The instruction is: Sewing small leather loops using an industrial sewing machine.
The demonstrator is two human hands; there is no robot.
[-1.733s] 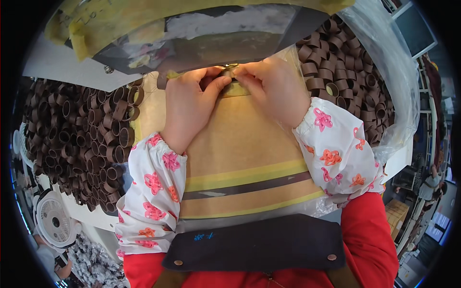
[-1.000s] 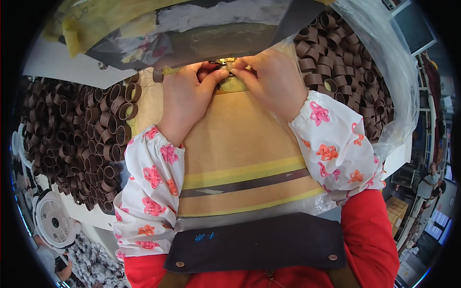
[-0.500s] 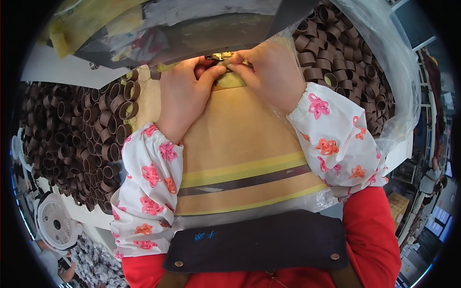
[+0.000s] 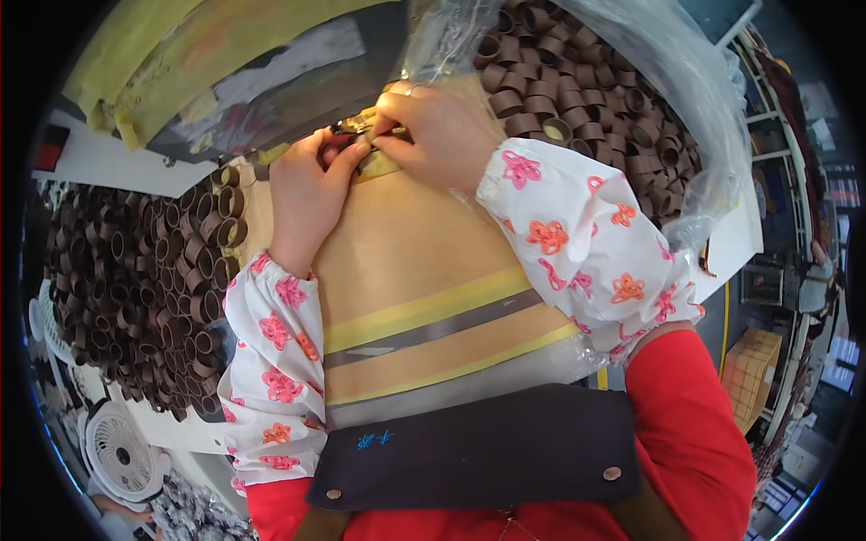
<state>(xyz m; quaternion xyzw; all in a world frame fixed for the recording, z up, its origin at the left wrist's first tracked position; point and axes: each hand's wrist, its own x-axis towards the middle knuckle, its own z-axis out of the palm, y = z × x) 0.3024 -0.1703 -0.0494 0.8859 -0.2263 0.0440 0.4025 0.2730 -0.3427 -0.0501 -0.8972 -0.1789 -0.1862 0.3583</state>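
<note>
Beneath the grey machine head patched with yellow tape (image 4: 271, 81), both hands meet at a small lit metal part (image 4: 359, 122). Left hand (image 4: 307, 196): thumb and finger pinched on a small brown piece (image 4: 369, 138). Right hand (image 4: 442, 135): fingertips pinched on the same piece from the other side. Piece sits right by the metal part, mostly covered by fingers; exact shape can't be told.

Change: whole view has swung, so machine, hands and piles sit further left and tilted; a ring now shows on the right hand. Pinch about the same, hands still at the metal part. Judgement: same step, mid-work, piece not released.

Tan paper-covered counter (image 4: 415, 239) below; heap of brown open rings (image 4: 135, 261) to the left, second heap of brown rings (image 4: 577, 99) to the right, beside clear plastic sheeting (image 4: 704, 90).
</note>
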